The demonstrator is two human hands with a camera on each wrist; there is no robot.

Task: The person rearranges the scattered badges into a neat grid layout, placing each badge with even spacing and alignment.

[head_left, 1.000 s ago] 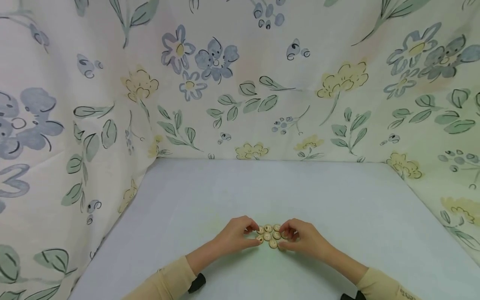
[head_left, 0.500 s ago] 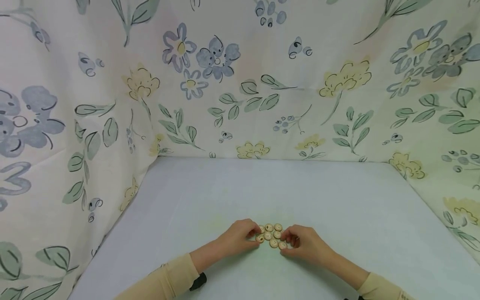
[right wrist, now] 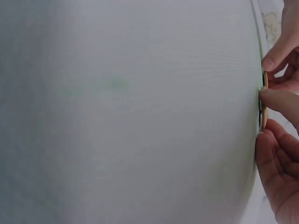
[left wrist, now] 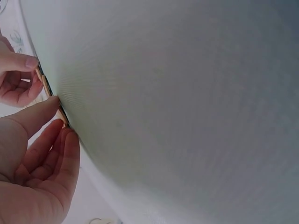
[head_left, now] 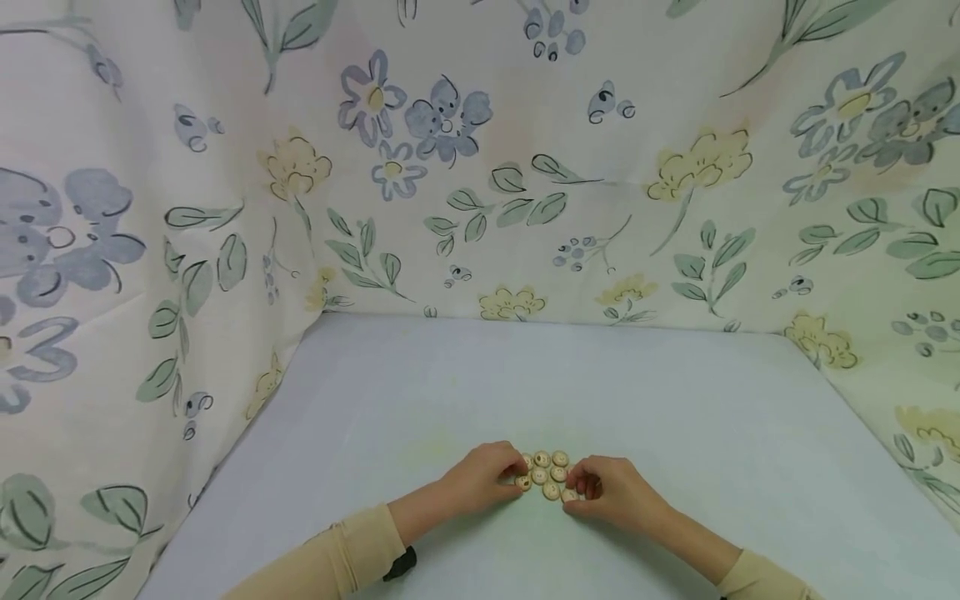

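Several small round wooden discs [head_left: 540, 476] with dark marks lie flat in a tight cluster on the white tabletop. At the cluster's left side my left hand [head_left: 483, 479] pinches a disc [head_left: 523, 483] between thumb and fingers. Across from it, my right hand [head_left: 618, 492] has its thumb and curled fingers on either side of the disc [head_left: 570, 495] at the near right. In the left wrist view the disc edges [left wrist: 46, 85] show as a thin line between both hands. My fingers hide part of the outer discs, and the marks are too small to read.
The white tabletop [head_left: 540, 383] spreads around the discs. Floral cloth [head_left: 480, 167] hangs along its back and both sides. A dark object [head_left: 401, 564] sits under my left sleeve [head_left: 352, 546].
My right hand has shifted from the upper right of the cluster down to the near right disc, uncovering discs behind it. My left hand stays at the left side. The head view has shifted slightly.
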